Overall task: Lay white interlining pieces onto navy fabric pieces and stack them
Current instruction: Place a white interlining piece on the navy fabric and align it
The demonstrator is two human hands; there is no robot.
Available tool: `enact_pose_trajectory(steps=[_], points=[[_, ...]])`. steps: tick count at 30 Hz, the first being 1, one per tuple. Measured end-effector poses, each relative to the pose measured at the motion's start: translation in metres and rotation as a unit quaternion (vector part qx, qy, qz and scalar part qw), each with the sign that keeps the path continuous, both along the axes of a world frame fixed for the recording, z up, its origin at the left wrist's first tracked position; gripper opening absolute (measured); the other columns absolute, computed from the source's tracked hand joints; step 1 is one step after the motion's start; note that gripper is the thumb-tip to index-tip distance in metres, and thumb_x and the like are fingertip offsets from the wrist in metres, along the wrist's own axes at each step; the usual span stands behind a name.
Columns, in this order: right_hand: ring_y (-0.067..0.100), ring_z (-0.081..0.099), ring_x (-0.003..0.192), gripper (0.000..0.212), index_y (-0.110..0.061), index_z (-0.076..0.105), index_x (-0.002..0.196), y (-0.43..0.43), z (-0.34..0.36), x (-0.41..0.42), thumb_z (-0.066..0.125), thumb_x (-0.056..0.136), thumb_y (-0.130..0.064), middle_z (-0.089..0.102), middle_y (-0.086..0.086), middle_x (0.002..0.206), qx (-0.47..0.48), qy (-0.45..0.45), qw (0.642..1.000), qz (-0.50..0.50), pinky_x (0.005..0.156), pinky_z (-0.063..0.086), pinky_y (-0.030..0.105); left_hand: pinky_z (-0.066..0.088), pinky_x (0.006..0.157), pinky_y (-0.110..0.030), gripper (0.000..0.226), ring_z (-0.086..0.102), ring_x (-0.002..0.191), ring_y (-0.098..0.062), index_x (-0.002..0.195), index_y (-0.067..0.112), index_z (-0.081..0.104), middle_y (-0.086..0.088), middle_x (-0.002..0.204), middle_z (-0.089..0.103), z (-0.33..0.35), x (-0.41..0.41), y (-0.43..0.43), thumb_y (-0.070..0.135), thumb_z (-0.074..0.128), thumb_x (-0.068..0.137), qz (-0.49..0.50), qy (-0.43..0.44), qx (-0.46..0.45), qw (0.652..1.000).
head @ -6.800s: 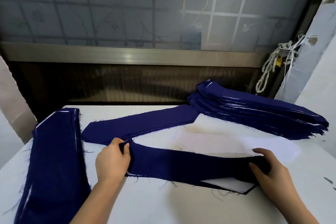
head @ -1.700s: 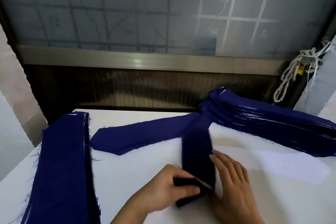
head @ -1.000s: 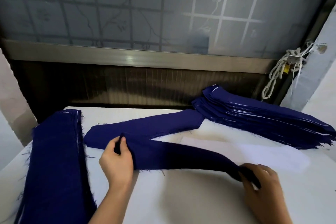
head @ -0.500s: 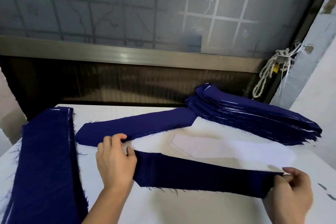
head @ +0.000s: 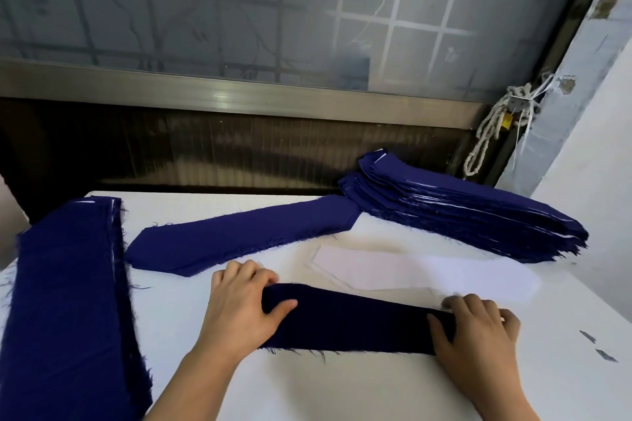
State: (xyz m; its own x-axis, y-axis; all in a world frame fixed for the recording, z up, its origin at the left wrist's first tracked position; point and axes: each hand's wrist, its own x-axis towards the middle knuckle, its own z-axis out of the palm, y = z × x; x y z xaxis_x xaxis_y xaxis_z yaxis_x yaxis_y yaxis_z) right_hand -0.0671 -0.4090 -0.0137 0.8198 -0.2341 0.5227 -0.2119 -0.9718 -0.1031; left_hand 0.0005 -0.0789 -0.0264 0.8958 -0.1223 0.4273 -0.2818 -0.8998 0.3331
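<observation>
A white table (head: 342, 386) carries a long navy stack (head: 68, 301) down its left side and a fanned navy pile (head: 461, 215) with white edges showing at the back right. A single navy piece (head: 246, 239) lies between them, with the white lining pieces (head: 410, 272) flat just in front of it. Nearest, a navy strip (head: 355, 321) lies across the table, its left end gripped by the left hand (head: 239, 311) and its right end by the right hand (head: 478, 335), thumbs on top.

Navy strip (head: 359, 323), ends held by left hand (head: 239, 313), right hand (head: 478, 338)
</observation>
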Motion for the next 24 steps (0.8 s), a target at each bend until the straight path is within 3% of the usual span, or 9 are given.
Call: enact_pose_trajectory(steps=[3, 6, 9, 12, 15, 18, 21, 24], points=[[0.029, 0.051, 0.069, 0.017, -0.016, 0.057, 0.069, -0.002, -0.001, -0.001, 0.074, 0.067, -0.015, 0.05, -0.004, 0.068, -0.021, -0.016, 0.998, 0.062, 0.079, 0.031, 0.042, 0.029, 0.088, -0.027, 0.032, 0.041, 0.09, -0.011, 0.088, 0.035, 0.066, 0.024, 0.086, 0.042, 0.001, -0.002, 0.0, 0.065, 0.07, 0.077, -0.024, -0.016, -0.013, 0.999], [0.027, 0.046, 0.063, 0.005, -0.017, 0.047, 0.068, 0.001, 0.003, -0.004, 0.047, 0.064, -0.012, 0.042, -0.006, 0.066, 0.017, -0.06, 0.991, 0.117, 0.078, 0.029, 0.037, 0.029, 0.09, -0.026, 0.023, 0.043, 0.089, -0.008, 0.084, 0.032, 0.061, 0.025, 0.086, 0.046, 0.005, -0.005, -0.001, 0.044, 0.08, 0.078, -0.062, -0.028, -0.026, 0.997], [0.025, 0.044, 0.063, 0.011, -0.014, 0.044, 0.066, 0.002, 0.007, -0.006, 0.033, 0.061, -0.016, 0.043, -0.006, 0.068, 0.043, -0.078, 0.982, 0.166, 0.078, 0.03, 0.036, 0.029, 0.092, -0.017, 0.031, 0.04, 0.096, -0.005, 0.082, 0.036, 0.054, 0.028, 0.087, 0.052, 0.008, -0.009, -0.004, 0.016, 0.077, 0.08, -0.091, -0.009, -0.066, 0.994], [0.023, 0.046, 0.067, 0.013, -0.014, 0.045, 0.069, 0.008, 0.011, -0.006, 0.037, 0.059, -0.017, 0.05, -0.006, 0.078, 0.056, -0.065, 0.968, 0.234, 0.077, 0.031, 0.035, 0.034, 0.085, -0.012, 0.04, 0.038, 0.103, -0.007, 0.084, 0.039, 0.055, 0.028, 0.091, 0.054, 0.008, -0.012, -0.01, 0.0, 0.062, 0.082, -0.096, 0.008, -0.103, 0.99], [0.021, 0.052, 0.079, 0.022, -0.015, 0.055, 0.083, 0.022, 0.015, -0.005, 0.045, 0.064, -0.016, 0.055, -0.005, 0.092, 0.042, -0.047, 0.96, 0.273, 0.078, 0.034, 0.034, 0.034, 0.081, -0.009, 0.039, 0.037, 0.104, -0.005, 0.089, 0.04, 0.055, 0.029, 0.093, 0.052, 0.009, -0.012, -0.012, 0.002, 0.056, 0.085, -0.09, 0.017, -0.104, 0.99], [0.021, 0.055, 0.095, 0.031, -0.014, 0.065, 0.101, 0.048, 0.015, -0.001, 0.054, 0.072, -0.015, 0.06, -0.001, 0.108, 0.001, -0.037, 0.949, 0.312, 0.085, 0.039, 0.035, 0.032, 0.091, -0.013, 0.04, 0.041, 0.103, -0.005, 0.097, 0.041, 0.057, 0.029, 0.097, 0.053, 0.012, -0.013, -0.011, 0.003, 0.058, 0.082, -0.093, -0.002, -0.082, 0.992], [0.017, 0.057, 0.103, 0.03, -0.018, 0.067, 0.106, 0.076, 0.012, 0.003, 0.06, 0.077, -0.017, 0.062, -0.002, 0.117, 0.006, 0.003, 0.932, 0.362, 0.09, 0.044, 0.031, 0.026, 0.106, -0.025, 0.049, 0.046, 0.113, -0.012, 0.115, 0.031, 0.061, 0.019, 0.115, 0.054, 0.011, -0.011, -0.009, 0.008, 0.07, 0.073, -0.081, -0.035, -0.039, 0.995], [0.009, 0.057, 0.1, 0.027, -0.023, 0.065, 0.108, 0.085, 0.009, 0.004, 0.058, 0.083, -0.028, 0.062, -0.011, 0.114, 0.046, 0.066, 0.929, 0.362, 0.085, 0.047, 0.022, 0.029, 0.103, -0.029, 0.052, 0.045, 0.116, -0.014, 0.114, 0.03, 0.062, 0.014, 0.121, 0.051, 0.012, -0.011, -0.009, 0.008, 0.073, 0.069, -0.075, -0.025, -0.038, 0.996]])
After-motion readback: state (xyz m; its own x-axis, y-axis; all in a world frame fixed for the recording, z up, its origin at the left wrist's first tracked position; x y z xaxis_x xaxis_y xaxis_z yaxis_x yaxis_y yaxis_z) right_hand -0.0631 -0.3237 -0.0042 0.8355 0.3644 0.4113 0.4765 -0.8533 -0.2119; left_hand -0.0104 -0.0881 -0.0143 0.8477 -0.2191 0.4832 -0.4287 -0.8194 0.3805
